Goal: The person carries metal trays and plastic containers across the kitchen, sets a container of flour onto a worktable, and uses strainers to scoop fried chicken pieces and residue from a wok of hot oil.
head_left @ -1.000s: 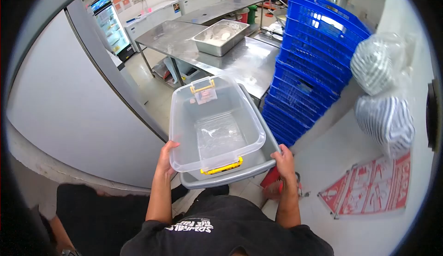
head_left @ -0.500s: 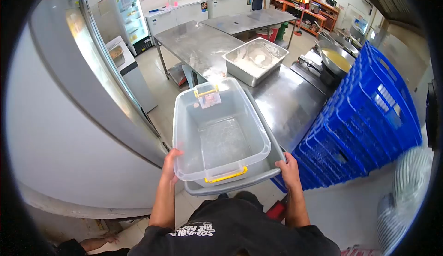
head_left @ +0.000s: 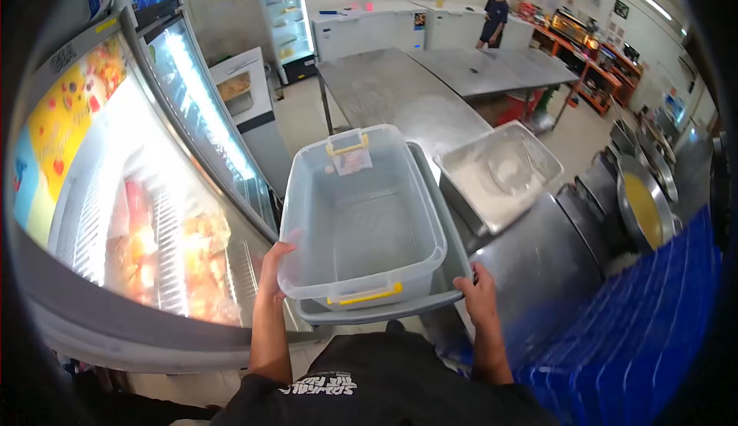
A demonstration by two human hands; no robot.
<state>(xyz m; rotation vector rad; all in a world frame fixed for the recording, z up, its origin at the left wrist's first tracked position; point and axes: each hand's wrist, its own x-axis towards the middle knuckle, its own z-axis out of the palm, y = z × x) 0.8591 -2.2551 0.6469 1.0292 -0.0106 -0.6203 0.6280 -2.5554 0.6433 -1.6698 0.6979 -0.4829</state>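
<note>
A clear plastic storage box (head_left: pixel 369 226) with yellow latches sits inside a grey plastic tub (head_left: pixel 384 314), both held in front of my body. The box looks bare inside, with a paper label at its far end. My left hand (head_left: pixel 272 270) is closed at the box's near left side, its thumb at the wall; its other fingers are hidden underneath, so whether it also grips the tub does not show. At the near right corner, my right hand (head_left: pixel 478 295) is wrapped round the tub's rim.
Lit display fridges (head_left: pixel 161 218) stand close on my left. A steel table (head_left: pixel 392 92) lies ahead, with a metal pan of white powder (head_left: pixel 492 172) to the right. Beyond it are woks (head_left: pixel 642 207); blue crates (head_left: pixel 630 326) rise at near right. A person (head_left: pixel 494 15) stands at the back.
My view has swung left and I have moved forward past the fridge edge, so its lit shelves now show. The nested box and tub travel with me, both hands still on them.
</note>
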